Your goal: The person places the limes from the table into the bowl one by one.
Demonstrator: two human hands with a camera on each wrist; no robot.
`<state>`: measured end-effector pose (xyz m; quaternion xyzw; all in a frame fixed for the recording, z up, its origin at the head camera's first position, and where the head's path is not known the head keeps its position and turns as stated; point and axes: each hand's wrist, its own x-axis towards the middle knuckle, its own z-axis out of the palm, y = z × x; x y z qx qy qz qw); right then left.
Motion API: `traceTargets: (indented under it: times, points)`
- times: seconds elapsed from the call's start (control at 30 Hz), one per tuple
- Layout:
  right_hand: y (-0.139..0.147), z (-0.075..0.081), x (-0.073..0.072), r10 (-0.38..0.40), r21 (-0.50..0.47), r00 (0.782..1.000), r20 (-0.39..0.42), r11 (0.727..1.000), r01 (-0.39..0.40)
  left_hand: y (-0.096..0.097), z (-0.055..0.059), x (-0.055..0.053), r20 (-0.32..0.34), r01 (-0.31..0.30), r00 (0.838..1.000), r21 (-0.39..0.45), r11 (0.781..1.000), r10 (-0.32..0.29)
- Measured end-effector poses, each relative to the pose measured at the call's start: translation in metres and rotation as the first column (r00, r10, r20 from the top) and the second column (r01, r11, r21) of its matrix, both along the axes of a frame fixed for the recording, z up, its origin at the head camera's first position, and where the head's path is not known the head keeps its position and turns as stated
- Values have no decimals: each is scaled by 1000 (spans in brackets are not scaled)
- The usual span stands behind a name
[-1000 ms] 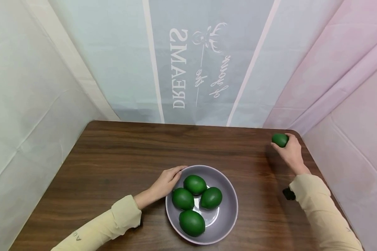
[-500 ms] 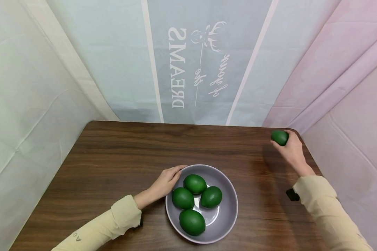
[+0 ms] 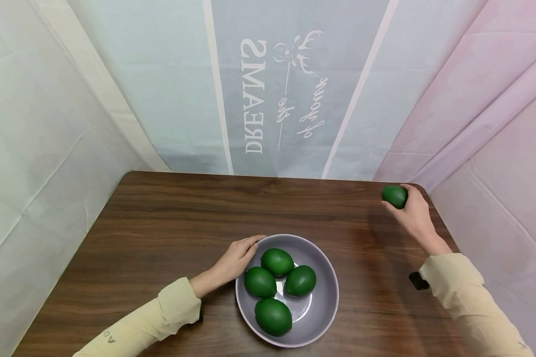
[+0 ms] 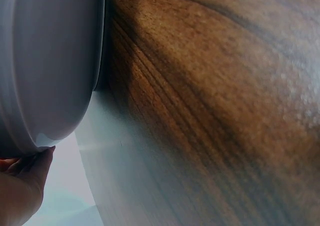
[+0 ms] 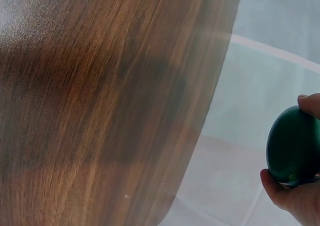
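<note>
My left hand [image 3: 234,258] holds the rim of a round grey-purple bowl [image 3: 323,307] at its upper left side. Seen from the left wrist, the fingers [image 4: 37,171] lie against the bowl's outer wall [image 4: 55,61] just at the rim. Several dark green avocados rest in the bowl, one [image 3: 273,317] at the near side and another [image 3: 277,262] at the far side. Over the far right corner of the table, my right hand [image 3: 416,213] grips one more avocado [image 3: 394,197] between thumb and fingers. The right wrist view shows this avocado [image 5: 292,146] in front of the pale backdrop.
The dark brown wooden table [image 3: 183,213] has rounded far corners. A pale blue-grey printed cloth [image 3: 290,99] hangs behind its far edge. White cloth [image 3: 35,148] closes off the left side, and pinkish cloth [image 3: 496,124] the right, close to my right hand.
The right hand, still holding the avocado, has shifted slightly toward the far edge and then a little to the left. The left hand and the bowl stay in place.
</note>
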<state>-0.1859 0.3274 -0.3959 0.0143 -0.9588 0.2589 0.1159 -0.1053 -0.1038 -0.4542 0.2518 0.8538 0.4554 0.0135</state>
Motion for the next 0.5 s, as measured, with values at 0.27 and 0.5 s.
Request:
traceTargets:
  times: [0.27,0.5]
  points:
    - [-4,4,2,29,13,999,-20,1000,-28,0,1,0,6,1,1000,-1,1000,-1]
    - [-8,8,5,48,12,999,-25,999,-48,1,1,0,0,2,1000,1,1000,-2]
